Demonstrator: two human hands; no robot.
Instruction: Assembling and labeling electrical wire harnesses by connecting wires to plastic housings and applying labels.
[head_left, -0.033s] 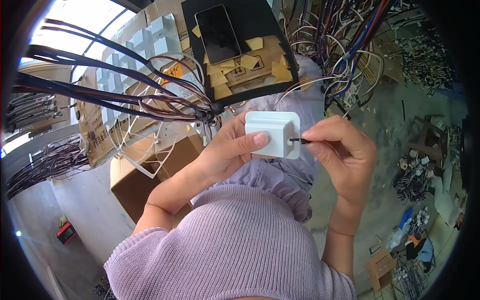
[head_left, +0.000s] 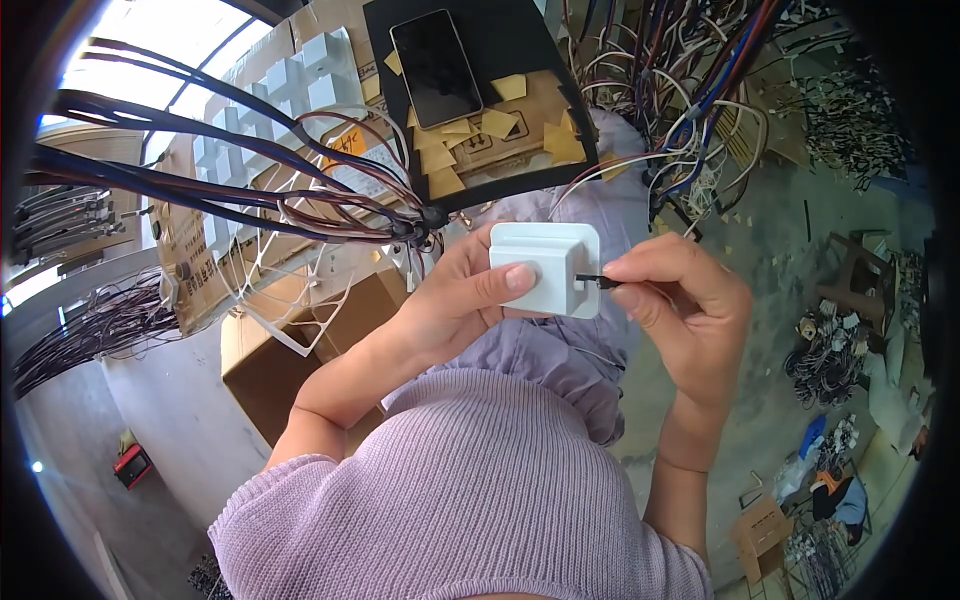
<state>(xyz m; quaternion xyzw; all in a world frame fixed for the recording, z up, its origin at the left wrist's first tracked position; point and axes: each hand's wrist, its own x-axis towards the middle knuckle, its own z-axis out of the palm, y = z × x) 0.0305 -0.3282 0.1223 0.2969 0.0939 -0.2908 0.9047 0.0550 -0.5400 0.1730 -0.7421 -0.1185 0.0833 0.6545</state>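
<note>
My left hand (head_left: 465, 290) is closed on a white plastic housing (head_left: 545, 265), a stepped box on a flat square plate with rounded corners. The thumb presses on the raised face; the fingers wrap behind it, mostly hidden. My right hand (head_left: 690, 305) pinches a small black plug-like piece (head_left: 607, 282) between thumb and forefinger. Its narrow tip meets the right side wall of the housing. How deep the tip sits there I cannot tell.
Beyond my hands, a phone (head_left: 436, 70) and tan paper scraps (head_left: 498, 124) lie on a black-edged board. Bundled wires (head_left: 230, 190) hang at the left, more at the upper right. Several white housings (head_left: 325, 65) stand at upper left. An open cardboard box (head_left: 300, 370) sits below left.
The black piece looks slightly turned at the housing's side wall. Both hands have stayed practically where they were.
</note>
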